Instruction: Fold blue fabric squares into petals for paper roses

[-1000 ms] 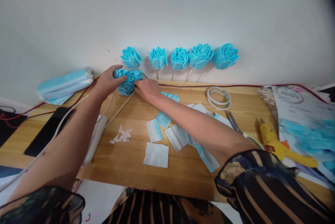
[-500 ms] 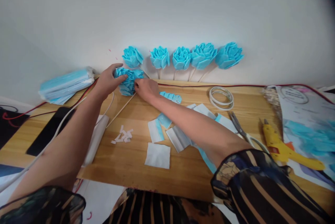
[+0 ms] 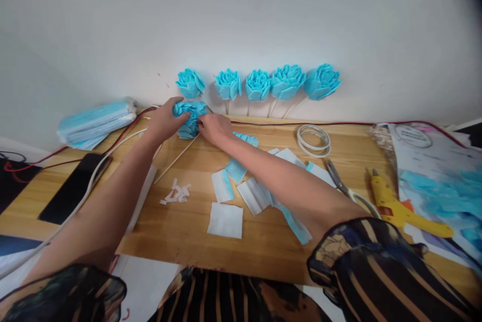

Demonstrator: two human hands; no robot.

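A light-blue handmade flower (image 3: 188,128) with layered, folded petals is held over the back left of the table. My left hand (image 3: 165,120) grips its left side, the thumb across the petals. On the right side, my right hand (image 3: 215,128) is closed with its fingertips pressed to the flower; their tips are partly hidden. A thin wooden stick (image 3: 175,162) slants from under the flower towards the tabletop. Just behind, another blue flower (image 3: 190,83) on a stick leans against the wall. A pleated blue strip (image 3: 246,139) lies beyond my right forearm.
More finished flowers (image 3: 288,82) lean on the wall. Cut mask pieces (image 3: 225,220), small white scraps (image 3: 177,193), tape rings (image 3: 313,141), scissors (image 3: 342,184) and a yellow glue gun (image 3: 395,206) lie about. A stack of masks (image 3: 97,123) and a black phone (image 3: 71,191) are left.
Both hands have shifted slightly right with the flower, and the stick's lower end has moved little. Things at the right appear slightly further left as the view turns. Both hands keep their hold.
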